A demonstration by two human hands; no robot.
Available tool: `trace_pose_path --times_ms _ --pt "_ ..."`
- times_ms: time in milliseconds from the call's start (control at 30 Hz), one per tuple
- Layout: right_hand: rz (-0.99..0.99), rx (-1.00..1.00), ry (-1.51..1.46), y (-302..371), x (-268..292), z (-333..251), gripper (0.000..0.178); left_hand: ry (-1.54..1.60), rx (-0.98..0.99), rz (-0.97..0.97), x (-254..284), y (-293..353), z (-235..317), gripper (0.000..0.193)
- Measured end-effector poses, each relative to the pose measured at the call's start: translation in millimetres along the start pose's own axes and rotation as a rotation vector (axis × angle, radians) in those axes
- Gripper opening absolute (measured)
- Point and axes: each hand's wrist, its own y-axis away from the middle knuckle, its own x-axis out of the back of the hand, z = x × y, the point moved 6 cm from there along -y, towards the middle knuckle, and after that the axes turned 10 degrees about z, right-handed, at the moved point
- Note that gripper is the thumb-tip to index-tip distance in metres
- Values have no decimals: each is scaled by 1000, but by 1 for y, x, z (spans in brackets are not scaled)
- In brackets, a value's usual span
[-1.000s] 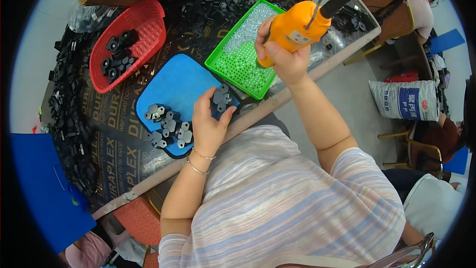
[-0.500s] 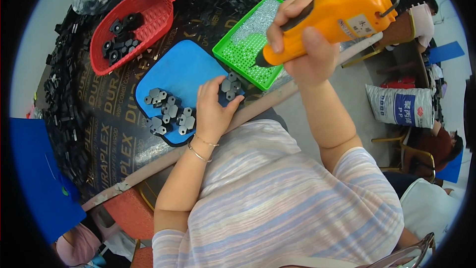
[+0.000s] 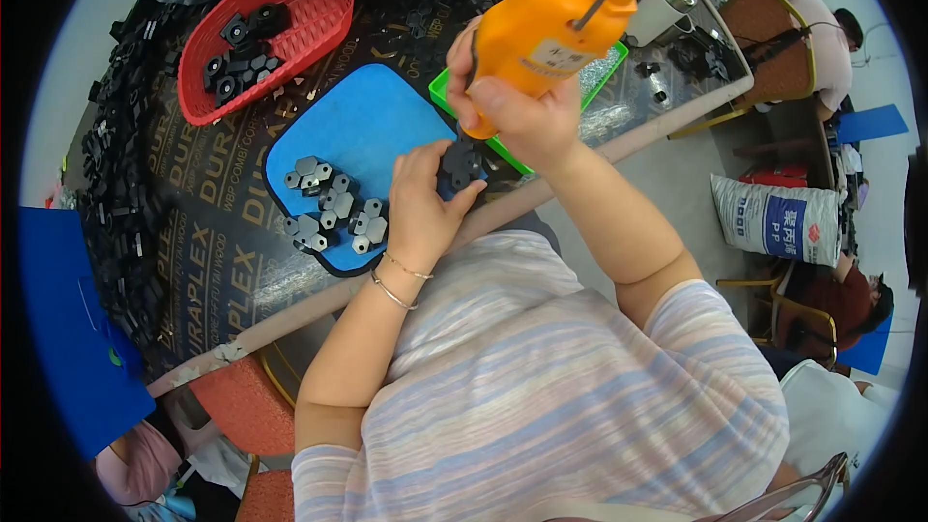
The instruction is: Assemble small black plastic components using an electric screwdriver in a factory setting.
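Note:
My right hand [image 3: 527, 121] is wrapped round an orange electric screwdriver [image 3: 546, 24], tilted so that its nose points down at the black part by my left hand. The tip is hidden, so I cannot tell whether it touches. My left hand [image 3: 425, 193] grips that black hexagon-patterned plastic part [image 3: 460, 166] between thumb and fingers at the right edge of a blue mat [image 3: 362, 126]. Several similar black hexagonal parts [image 3: 338, 201] lie grouped on the mat's lower left. Partly behind the screwdriver and my right hand is a green tray [image 3: 604, 77] with small silvery pieces.
A red basket [image 3: 324, 14] with several black parts stands at the back left. Heaps of black pieces [image 3: 116, 184] cover the table's left side and back. A steel-lidded flask [image 3: 662, 12] stands at the back right. Other people sit nearby; a white sack [image 3: 773, 217] is on the right.
My right hand has brought the screwdriver left and down from over the green tray to the black part. My left hand keeps its grip, shifted slightly right.

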Motion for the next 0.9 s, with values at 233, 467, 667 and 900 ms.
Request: trace_pose_path --times_ms 233,467,667,900 --pt "-115 -113 21 -6 -7 11 27 -32 28 -28 0 0 -2 48" --pt "-123 1 58 -5 -2 9 26 -10 50 -3 0 -1 1 48" --pt "-17 49 -118 -12 16 -26 28 -33 12 27 -1 1 -1 49" --pt "67 66 141 -11 63 -22 23 -34 72 -23 -4 0 -3 47"
